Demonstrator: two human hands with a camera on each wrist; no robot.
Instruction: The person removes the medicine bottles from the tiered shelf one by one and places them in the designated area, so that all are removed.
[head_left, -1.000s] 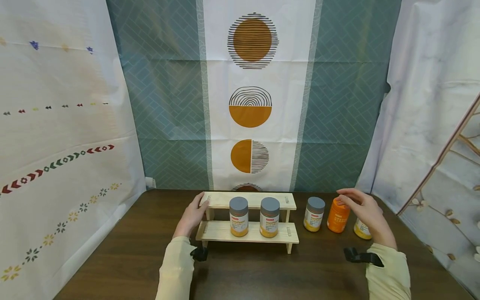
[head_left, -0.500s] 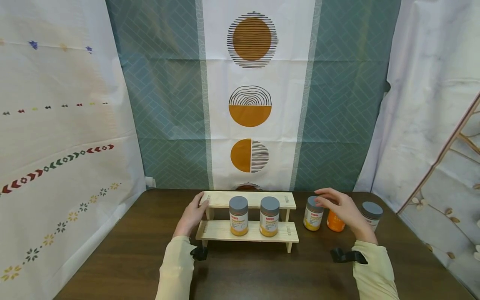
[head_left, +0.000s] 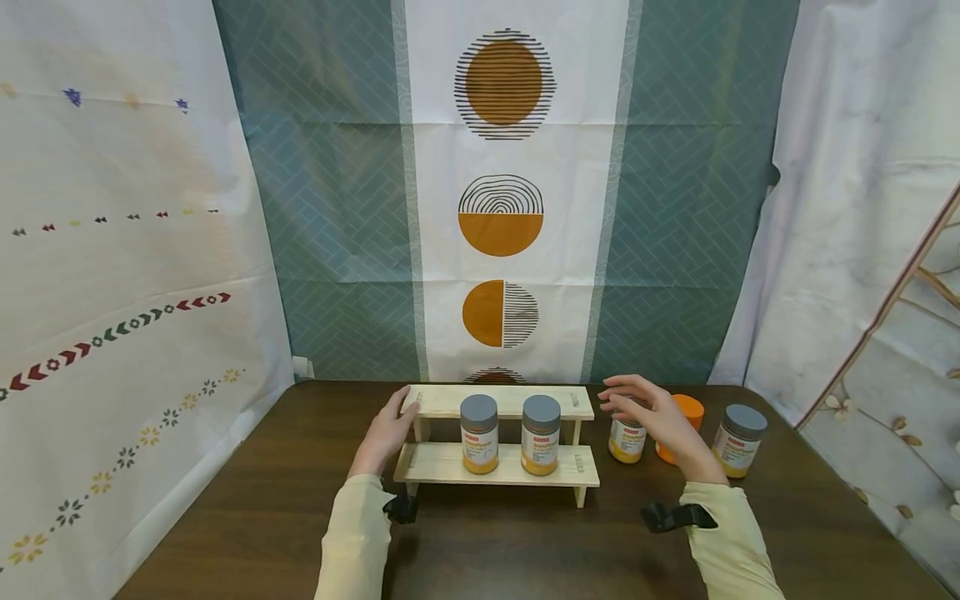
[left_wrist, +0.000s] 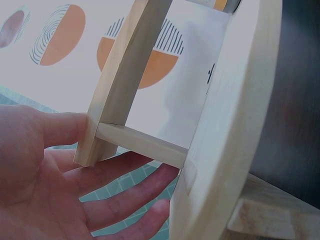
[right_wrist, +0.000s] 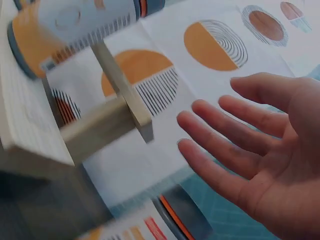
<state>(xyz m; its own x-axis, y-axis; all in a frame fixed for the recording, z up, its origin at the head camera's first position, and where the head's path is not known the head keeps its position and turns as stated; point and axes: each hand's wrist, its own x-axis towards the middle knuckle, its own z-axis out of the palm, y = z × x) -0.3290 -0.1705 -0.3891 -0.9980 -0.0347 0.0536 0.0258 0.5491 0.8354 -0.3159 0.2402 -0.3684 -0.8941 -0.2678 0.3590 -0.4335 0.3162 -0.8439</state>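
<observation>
A two-tier light wooden rack (head_left: 441,402) stands on the table in the head view. My left hand (head_left: 385,433) grips its upper board at the left end; in the left wrist view, the thumb lies on one side of the board (left_wrist: 117,75) and the fingers reach past the other. On the lower board two grey-lidded jars (head_left: 480,446) stand upright, side by side. To the rack's right, my right hand (head_left: 656,421) hovers with fingers spread, overlapping another grey-lidded jar (head_left: 627,443). Nothing is in its palm in the right wrist view, where a jar (right_wrist: 150,220) shows below it.
Behind the right hand stands an orange jar (head_left: 688,410), partly hidden. Farther right is one more grey-lidded jar (head_left: 738,442). The dark wooden table (head_left: 480,550) extends in front of the rack; a patterned cloth (head_left: 517,158) hangs behind.
My right hand has moved left from over the orange jar to the grey-lidded jar nearest the rack, uncovering the far-right jar. The left hand has stayed on the rack.
</observation>
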